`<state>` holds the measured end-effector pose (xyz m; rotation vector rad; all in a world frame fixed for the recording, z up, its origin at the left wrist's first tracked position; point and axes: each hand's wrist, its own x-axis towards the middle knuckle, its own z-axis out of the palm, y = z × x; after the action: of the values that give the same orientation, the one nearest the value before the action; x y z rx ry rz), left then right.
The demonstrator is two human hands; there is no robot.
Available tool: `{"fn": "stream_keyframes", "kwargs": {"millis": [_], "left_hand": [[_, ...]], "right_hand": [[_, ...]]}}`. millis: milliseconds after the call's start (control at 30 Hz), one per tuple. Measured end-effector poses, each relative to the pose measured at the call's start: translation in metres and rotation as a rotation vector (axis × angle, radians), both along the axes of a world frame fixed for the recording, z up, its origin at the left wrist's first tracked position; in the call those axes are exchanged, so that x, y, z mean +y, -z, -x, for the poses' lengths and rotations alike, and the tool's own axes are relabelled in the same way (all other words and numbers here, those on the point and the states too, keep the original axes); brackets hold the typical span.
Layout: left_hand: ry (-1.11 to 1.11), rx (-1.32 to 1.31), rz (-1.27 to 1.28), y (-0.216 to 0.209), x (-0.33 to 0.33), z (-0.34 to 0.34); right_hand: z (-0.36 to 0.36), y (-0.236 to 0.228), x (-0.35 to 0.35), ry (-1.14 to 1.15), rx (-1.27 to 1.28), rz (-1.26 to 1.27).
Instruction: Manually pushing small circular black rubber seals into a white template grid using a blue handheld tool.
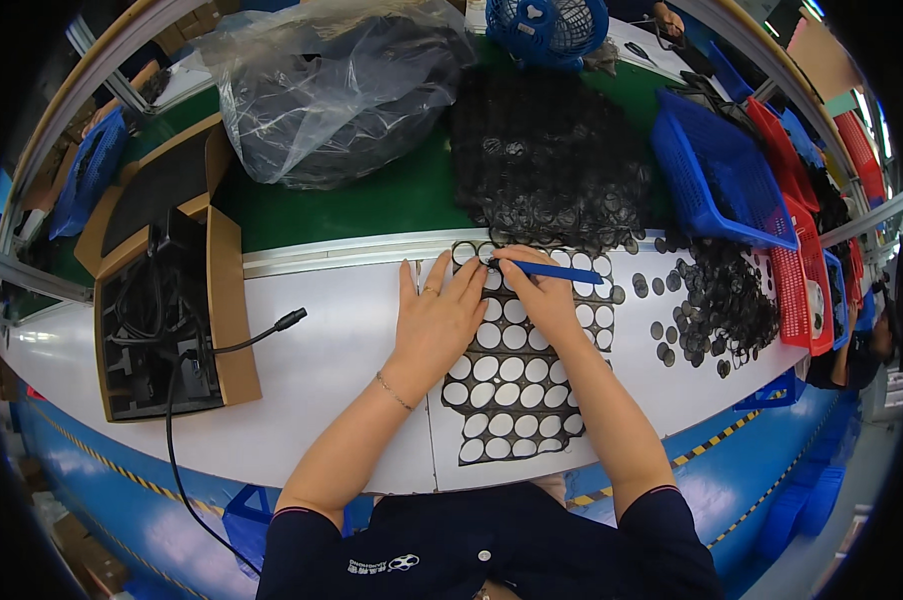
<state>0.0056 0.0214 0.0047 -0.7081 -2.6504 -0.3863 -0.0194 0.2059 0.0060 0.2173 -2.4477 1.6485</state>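
A dark sheet full of round holes lies on the white table, and the table's white shows through the holes. My left hand is laid flat with fingers spread, its fingertips at the sheet's upper left part. My right hand is closed on a slim blue-handled tool. The handle points right, and its dark tip is down at the sheet near my left fingertips; the kind of tip is too small to tell. A loose pile of small black discs lies to the right, with single discs scattered beside it.
Beyond the table edge, a heap of black perforated sheets and a clear plastic bag lie on a green surface. An open cardboard box with black cables stands left. Blue and red baskets stand right. A blue fan is behind.
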Motion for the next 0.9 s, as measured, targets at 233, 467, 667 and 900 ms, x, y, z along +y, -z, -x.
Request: {"fn": "stream_keyframes", "kwargs": {"millis": [233, 467, 667, 900], "left_hand": [[0.024, -0.024, -0.035, 0.001, -0.0019, 0.0016], [0.021, -0.05, -0.06, -0.0008, -0.0021, 0.0006], [0.016, -0.064, -0.076, 0.0001, -0.0024, 0.0008], [0.012, -0.062, -0.091, 0.0024, -0.0012, 0.0008]], "right_hand": [[0.0019, 0.0039, 0.0005, 0.012, 0.056, -0.114], [0.0018, 0.0036, 0.0003, 0.011, -0.005, -0.092], [0.0003, 0.0029, 0.0013, -0.009, -0.032, -0.177], [-0.0043, 0.0043, -0.0054, 0.013, 0.218, -0.445]]}}
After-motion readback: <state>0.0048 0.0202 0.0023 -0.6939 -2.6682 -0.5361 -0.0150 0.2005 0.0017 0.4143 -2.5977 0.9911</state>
